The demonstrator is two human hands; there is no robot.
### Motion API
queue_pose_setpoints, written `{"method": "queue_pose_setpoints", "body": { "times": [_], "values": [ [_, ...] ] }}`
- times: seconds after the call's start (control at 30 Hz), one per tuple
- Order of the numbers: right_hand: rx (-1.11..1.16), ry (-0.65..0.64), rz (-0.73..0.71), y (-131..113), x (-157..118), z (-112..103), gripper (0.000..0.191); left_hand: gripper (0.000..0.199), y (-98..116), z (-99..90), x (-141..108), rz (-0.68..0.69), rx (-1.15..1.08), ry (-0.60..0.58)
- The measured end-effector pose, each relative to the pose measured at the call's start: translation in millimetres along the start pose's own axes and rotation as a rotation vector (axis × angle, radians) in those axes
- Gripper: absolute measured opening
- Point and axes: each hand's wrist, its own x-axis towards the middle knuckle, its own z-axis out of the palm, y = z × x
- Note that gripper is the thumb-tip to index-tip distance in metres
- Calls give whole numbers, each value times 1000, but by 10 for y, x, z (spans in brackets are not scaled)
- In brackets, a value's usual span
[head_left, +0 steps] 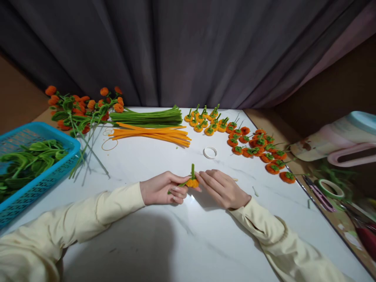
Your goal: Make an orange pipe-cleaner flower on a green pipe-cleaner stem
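A small orange fuzzy pumpkin (192, 183) with an upright green stem is held up between both hands, above the white table (141, 235). My left hand (167, 188) pinches it from the left, with a green strip reaching out between the fingers. On its right side, my right hand (221, 188) has its fingers closed together at the pumpkin's edge; a thin pale tip shows behind that hand. Beyond the hands lie a white ring (210, 152), a bundle of orange stems (151, 134) and a bundle of green stems (147, 117).
A blue basket (44, 172) of green leaves stands at the left, near orange flowers (82, 105). Small yellow-orange pumpkins (209, 130) and darker orange ones (272, 168) line the back right. Pink-handled scissors (320, 194), a tape roll (331, 189) and a large cup (337, 137) are at the right.
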Motion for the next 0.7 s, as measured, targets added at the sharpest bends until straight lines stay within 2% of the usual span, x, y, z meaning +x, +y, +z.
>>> {"method": "queue_pose_setpoints", "body": {
  "times": [0.1, 0.2, 0.27, 0.33, 0.43, 0.53, 0.7],
  "values": [
    [30, -9, -21, -4, 8, -21, 25, 35, 25, -16, 9, -28, 136, 8],
    [51, -24, -37, -20, 12, -31, 25, 45, 101, 2, -2, -81, 450, 86],
    [46, -22, -34, -32, 16, -21, 25, 43, 156, 55, -38, -13, 650, 185],
    [29, -15, -39, -47, 24, -7, 25, 39, 174, 138, -94, 72, 745, 236],
    [-31, -5, -51, -81, 46, -2, 27, 36, 85, 281, -169, 128, 660, 207],
    [-99, 17, -33, -132, 69, -16, 27, 32, -118, 381, -177, 192, 491, 165],
    [-198, 75, -20, -198, 85, -23, 31, 35, -403, 351, -50, 155, 171, 174]
  ]
}}
